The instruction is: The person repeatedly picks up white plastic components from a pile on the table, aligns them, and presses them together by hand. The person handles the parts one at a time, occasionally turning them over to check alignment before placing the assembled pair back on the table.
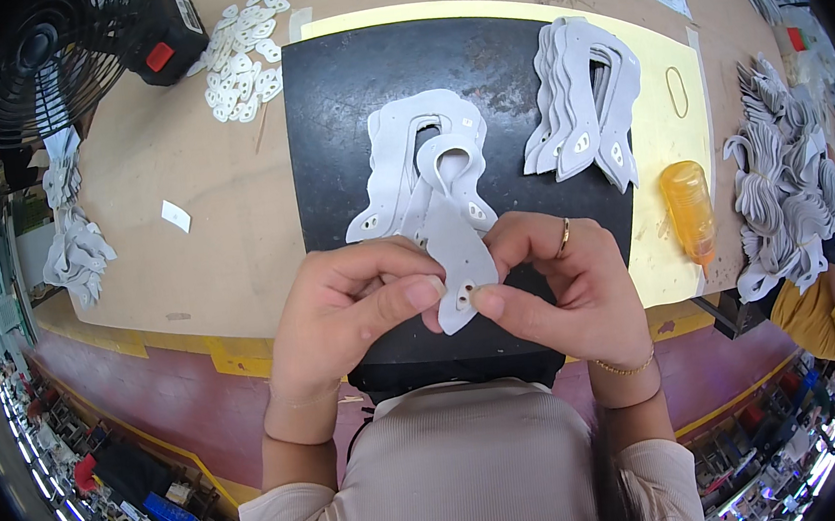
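Between my two hands is a light grey fabric shoe piece [458, 246], its far end curled into a loop and its near tip carrying a small white patch with holes. My left hand [361, 301] pinches the piece's left edge near the tip. My right hand [565, 281] grips the other side, with the thumb pressed on the white patch. Just beyond lies a stack of similar grey pieces [390, 128] on a black mat [508, 51]. A second stack of grey pieces [563, 96], with white patches on their ends, sits at the mat's right edge.
Small white patches [240, 62] are heaped at the far left, beside a black fan [46, 55]. On the right, a yellow-orange bottle [687, 209] lies on a yellow sheet [661, 127]. Bundled grey pieces [782, 185] fill the table's right side. A white label [175, 216] lies left.
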`<state>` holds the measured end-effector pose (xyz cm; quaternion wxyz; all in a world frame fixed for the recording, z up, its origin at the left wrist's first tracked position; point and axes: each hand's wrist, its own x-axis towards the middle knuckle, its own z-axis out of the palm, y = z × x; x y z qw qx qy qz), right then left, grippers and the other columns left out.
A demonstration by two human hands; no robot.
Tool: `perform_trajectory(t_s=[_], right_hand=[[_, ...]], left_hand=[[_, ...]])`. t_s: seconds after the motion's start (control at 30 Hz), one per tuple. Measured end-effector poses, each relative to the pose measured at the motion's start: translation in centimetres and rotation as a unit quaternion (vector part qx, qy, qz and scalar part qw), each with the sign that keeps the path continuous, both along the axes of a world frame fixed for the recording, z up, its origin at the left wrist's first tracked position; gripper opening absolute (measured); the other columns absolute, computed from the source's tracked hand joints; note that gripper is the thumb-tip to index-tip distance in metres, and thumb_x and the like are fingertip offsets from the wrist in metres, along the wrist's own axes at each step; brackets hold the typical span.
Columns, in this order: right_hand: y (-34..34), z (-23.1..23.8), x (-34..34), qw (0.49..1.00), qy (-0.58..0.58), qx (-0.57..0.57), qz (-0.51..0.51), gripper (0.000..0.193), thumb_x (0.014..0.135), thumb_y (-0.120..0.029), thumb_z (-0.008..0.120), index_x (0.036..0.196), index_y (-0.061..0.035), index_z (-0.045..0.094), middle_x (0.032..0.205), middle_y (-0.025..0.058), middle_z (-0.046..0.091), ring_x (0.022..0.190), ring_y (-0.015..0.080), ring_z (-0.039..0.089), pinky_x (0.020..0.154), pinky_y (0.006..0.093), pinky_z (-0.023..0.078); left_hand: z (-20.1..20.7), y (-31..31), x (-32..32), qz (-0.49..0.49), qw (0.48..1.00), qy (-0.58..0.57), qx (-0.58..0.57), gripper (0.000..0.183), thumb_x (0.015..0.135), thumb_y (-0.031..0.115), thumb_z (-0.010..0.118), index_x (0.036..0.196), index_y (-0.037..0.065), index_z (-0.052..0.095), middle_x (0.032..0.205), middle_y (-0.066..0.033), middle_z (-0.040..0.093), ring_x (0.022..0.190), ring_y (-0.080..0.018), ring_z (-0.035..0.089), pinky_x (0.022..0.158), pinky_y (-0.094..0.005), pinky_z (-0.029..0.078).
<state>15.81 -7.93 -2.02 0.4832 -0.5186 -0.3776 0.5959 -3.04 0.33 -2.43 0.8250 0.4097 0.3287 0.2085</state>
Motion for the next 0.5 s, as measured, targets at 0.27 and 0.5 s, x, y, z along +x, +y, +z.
perform_trajectory(t_s=[0.27,0.5], right_hand=[[0.1,-0.6,-0.4,0.994,-0.087,0.062,-0.026,0.013,0.077,-0.006,0.069,0.080,0.0014,0.059,0.072,0.0069,0.061,0.065,0.0119,0.059,0.061,0.0237,0.047],[0.0,-0.6,-0.4,0.989,-0.134,0.062,-0.031,0.013,0.076,-0.007,0.069,0.080,0.0005,0.059,0.072,0.0072,0.060,0.064,0.0141,0.060,0.057,0.0247,0.046]], left_hand=[[0.8,-1.2,0.1,0.045,0.987,0.063,0.138,0.010,0.083,-0.003,0.066,0.092,-0.005,0.063,0.090,-0.0096,0.065,0.083,-0.0112,0.060,0.070,-0.0215,0.046],[0.8,-1.1,0.6,0.050,0.995,0.057,0.066,0.010,0.086,-0.001,0.064,0.094,-0.004,0.060,0.089,-0.0051,0.061,0.081,-0.0085,0.057,0.070,-0.0202,0.044]])
